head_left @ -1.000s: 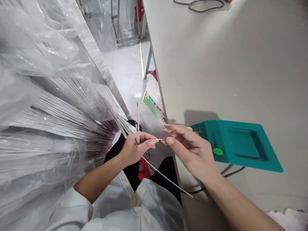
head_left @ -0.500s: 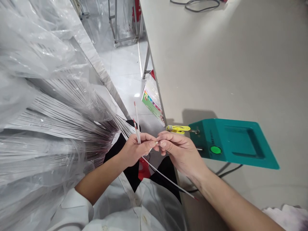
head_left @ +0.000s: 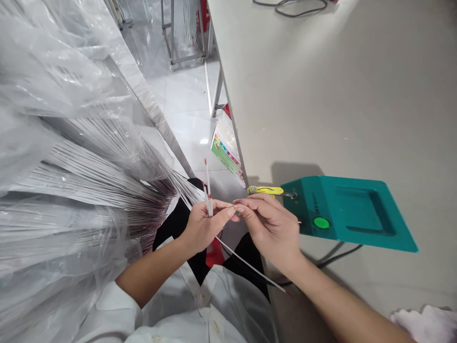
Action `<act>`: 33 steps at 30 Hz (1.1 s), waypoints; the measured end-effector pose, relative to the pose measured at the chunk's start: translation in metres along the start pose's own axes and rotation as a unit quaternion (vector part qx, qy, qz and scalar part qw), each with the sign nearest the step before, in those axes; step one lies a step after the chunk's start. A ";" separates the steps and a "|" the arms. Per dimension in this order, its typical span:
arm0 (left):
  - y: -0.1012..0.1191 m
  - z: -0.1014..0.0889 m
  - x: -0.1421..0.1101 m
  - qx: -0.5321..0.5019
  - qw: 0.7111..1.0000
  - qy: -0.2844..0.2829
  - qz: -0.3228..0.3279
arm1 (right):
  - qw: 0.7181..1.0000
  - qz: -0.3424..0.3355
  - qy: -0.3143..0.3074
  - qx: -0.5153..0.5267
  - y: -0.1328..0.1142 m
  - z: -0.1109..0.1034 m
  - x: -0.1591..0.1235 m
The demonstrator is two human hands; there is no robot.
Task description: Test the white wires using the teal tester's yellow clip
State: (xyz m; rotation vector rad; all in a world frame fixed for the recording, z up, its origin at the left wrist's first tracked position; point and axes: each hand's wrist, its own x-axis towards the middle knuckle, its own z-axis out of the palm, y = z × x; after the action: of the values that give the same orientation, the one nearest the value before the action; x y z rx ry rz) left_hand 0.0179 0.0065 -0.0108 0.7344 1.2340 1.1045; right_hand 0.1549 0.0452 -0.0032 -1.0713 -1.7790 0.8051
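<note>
My left hand (head_left: 203,226) is closed round thin white rods with red tips (head_left: 208,190) that stick up out of the fist. A longer white rod (head_left: 250,267) runs down to the right from the same hand, ending in a red tip. My right hand (head_left: 269,224) pinches a small red-tipped end right against my left thumb, fingers pressed together. Both hands hover at the table's front edge, just left of a teal machine (head_left: 350,212) with a green button (head_left: 321,222) and a yellow clip (head_left: 266,190).
Clear plastic bags full of white rods (head_left: 82,176) fill the left side. The pale table (head_left: 321,95) stretches to the right, with a black cable (head_left: 289,7) at its far end. A colourful box (head_left: 226,152) sits on the floor under the table. White cloth (head_left: 424,324) lies bottom right.
My right hand has drawn left away from the teal machine and closed into a pinch at my left thumb. The upright rods in my left hand have shifted a little to the right.
</note>
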 end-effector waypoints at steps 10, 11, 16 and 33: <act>0.002 0.008 -0.002 0.035 0.998 0.056 0.017 | 0.992 -0.075 -0.024 -0.098 0.002 -0.002 0.001; 0.001 0.008 -0.002 0.042 0.997 0.059 0.022 | 0.982 -0.117 -0.023 -0.146 0.003 -0.003 0.001; -0.003 0.010 0.000 0.091 0.992 0.084 0.037 | 0.878 -0.304 -0.096 -0.356 0.006 -0.013 0.006; 0.007 0.000 0.000 0.098 0.993 -0.024 0.065 | 0.979 -0.135 -0.107 -0.105 -0.002 -0.016 0.012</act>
State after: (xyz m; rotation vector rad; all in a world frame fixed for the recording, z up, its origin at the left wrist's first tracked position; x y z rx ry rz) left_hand 0.0160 0.0086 -0.0039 0.9967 1.2803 1.0733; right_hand 0.1659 0.0562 0.0087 -0.8724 -2.1760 0.5916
